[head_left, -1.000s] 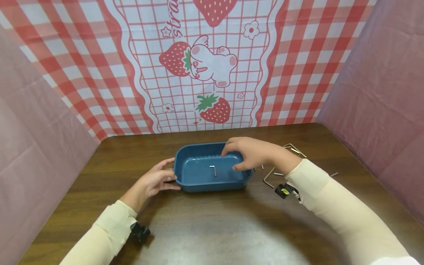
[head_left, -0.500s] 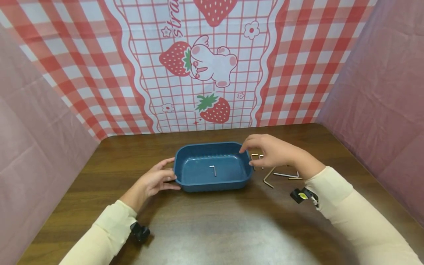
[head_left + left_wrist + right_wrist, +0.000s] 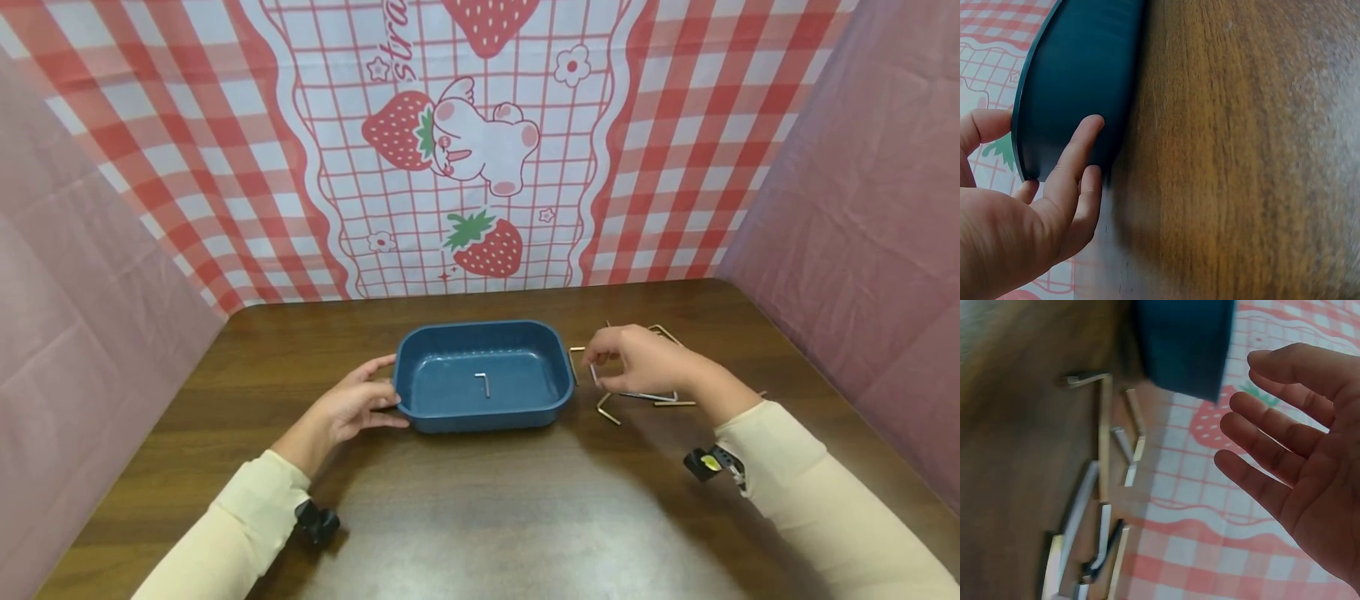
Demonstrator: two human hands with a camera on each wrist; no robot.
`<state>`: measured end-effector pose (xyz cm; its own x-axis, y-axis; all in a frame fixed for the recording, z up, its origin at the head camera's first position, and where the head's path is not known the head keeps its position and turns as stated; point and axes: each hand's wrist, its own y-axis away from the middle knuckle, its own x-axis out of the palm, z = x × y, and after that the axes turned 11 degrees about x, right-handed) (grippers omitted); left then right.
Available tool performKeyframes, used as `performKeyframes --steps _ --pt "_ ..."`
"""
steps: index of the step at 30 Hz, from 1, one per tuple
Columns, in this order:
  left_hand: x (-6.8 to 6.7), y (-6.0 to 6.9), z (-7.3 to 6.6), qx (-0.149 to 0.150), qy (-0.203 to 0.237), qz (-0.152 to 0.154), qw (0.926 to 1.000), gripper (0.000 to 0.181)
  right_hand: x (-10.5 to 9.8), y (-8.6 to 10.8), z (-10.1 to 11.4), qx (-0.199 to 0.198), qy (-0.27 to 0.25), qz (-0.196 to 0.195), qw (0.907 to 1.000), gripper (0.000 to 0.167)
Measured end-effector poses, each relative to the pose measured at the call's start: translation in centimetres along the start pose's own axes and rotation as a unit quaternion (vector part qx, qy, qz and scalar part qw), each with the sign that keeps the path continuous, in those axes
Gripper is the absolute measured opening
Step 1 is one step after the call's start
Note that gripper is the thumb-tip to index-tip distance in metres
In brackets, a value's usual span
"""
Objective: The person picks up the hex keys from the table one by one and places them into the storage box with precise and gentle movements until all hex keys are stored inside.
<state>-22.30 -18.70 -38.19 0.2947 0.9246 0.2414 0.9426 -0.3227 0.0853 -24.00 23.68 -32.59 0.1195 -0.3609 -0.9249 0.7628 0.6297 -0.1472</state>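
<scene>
A blue plastic bin (image 3: 480, 422) sits on the wooden table with one small silver hex key (image 3: 487, 386) on its floor. My left hand (image 3: 348, 410) touches the bin's left end; in the left wrist view its fingers (image 3: 1072, 159) lie nearly straight against the outer wall. Right of the bin, my right hand (image 3: 651, 358) hovers over loose hex keys, its fingers bent downward beside a silver hex key (image 3: 595, 376). From the right wrist view, the fingers (image 3: 1266, 428) and thumb stand apart with nothing between them. The hand partly hides the keys in the head view.
Several brass and silver hex keys lie scattered right of the bin, including a brass one (image 3: 573, 367) close to its wall and another (image 3: 609, 414) nearer the front. A checked strawberry cloth (image 3: 480, 167) hangs behind the table, with pink cloth (image 3: 862, 250) at the sides.
My right hand has moved rightward from above the bin, past its right rim, and down over the loose hex keys. The left hand, the bin and the key inside stay put.
</scene>
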Motion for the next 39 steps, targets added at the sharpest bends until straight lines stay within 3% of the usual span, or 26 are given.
performKeyframes --steps 5,11,16,23,39 --pt "0.0 0.0 0.0 -0.002 0.001 -0.001 1.0000 0.078 1.5 0.2 -1.2 -0.007 0.016 0.009 0.9998 0.027" --pt "-0.1 0.1 -0.1 -0.001 -0.001 0.000 1.0000 0.078 2.7 0.4 -2.3 0.009 0.032 0.049 0.9983 0.030" --pt "0.0 0.0 -0.1 -0.001 -0.001 0.001 1.0000 0.079 3.5 0.2 -2.8 -0.006 0.058 0.066 0.9961 0.029" --pt "0.0 0.1 0.0 -0.001 -0.001 0.000 1.0000 0.078 4.0 -0.4 -2.8 -0.033 0.075 0.075 0.9938 0.027" --pt "-0.1 0.1 0.0 -0.001 -0.002 0.000 1.0000 0.078 4.5 -0.9 -2.9 -0.041 0.061 0.079 0.9942 0.024"
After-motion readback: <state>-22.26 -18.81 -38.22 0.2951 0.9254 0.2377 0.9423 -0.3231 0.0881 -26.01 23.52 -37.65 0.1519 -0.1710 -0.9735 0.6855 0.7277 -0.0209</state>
